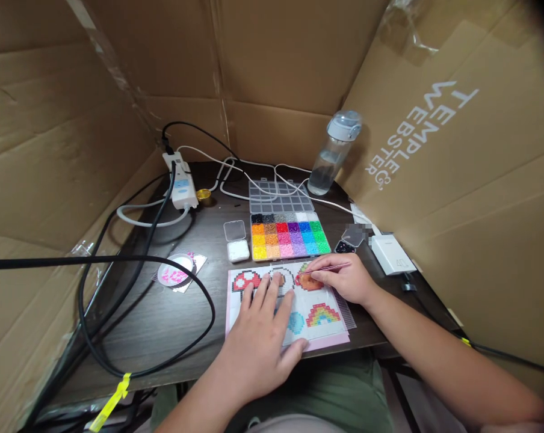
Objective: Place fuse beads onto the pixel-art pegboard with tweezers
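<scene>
Pattern sheet (322, 337) on dark counter (173, 337). Across it, left hand (263, 328), open, fingers spread. At its upper right, in pinch of right hand (352, 279), thin pink tool (339, 267), tip at orange figure (312, 282). Beyond, open bead box (290, 237) between white bead case (238, 251) and black bead case (345, 247).

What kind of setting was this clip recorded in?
Probably a small tabletop craft nook walled with cardboard: a compartment box of coloured beads, a pattern sheet with a mushroom and a rainbow under the left hand, and cardboard panels standing around the dark table.
</scene>
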Demonstrator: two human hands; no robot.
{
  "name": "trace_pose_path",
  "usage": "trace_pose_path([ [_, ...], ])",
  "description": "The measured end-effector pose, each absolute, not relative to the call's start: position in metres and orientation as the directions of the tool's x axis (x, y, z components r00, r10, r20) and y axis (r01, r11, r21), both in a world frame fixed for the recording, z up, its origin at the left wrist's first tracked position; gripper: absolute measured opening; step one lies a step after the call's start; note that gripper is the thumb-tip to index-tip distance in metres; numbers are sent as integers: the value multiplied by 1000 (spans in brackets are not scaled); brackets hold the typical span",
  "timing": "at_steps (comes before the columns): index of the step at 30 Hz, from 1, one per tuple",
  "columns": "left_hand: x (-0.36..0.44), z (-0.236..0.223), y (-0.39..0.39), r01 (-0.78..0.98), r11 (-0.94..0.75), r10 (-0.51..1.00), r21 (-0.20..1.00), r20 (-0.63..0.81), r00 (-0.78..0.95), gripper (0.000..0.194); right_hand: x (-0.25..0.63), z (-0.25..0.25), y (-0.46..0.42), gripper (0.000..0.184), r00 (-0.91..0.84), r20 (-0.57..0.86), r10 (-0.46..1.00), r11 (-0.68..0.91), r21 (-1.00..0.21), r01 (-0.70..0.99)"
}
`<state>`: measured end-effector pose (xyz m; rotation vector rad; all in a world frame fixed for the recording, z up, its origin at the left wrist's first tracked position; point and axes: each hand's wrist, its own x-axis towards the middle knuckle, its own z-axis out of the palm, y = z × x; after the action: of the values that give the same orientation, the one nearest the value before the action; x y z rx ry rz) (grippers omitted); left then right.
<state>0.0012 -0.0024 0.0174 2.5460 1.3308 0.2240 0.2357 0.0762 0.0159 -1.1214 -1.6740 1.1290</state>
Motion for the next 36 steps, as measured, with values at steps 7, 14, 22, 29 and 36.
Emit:
trace_pose_path([
  [7,2,17,-2,781,-551,820,295,18,572,69,237,14,77,10,-282,129,951,199,-951,235],
  [14,2,15,-2,783,-554,820,282,22,572,69,237,12,78,12,-282,130,951,199,-952,232],
  [22,2,17,-2,787,-552,820,276,7,573,70,237,15,79,9,-214,136,967,182,-960,212],
  [29,0,17,-2,788,-550,820,278,-1,573,69,217,36,99,8,80,336,938,312,-924,223],
  [36,0,16,-4,786,-551,819,280,0,574,70,187,34,138,12,166,384,908,342,-909,237],
])
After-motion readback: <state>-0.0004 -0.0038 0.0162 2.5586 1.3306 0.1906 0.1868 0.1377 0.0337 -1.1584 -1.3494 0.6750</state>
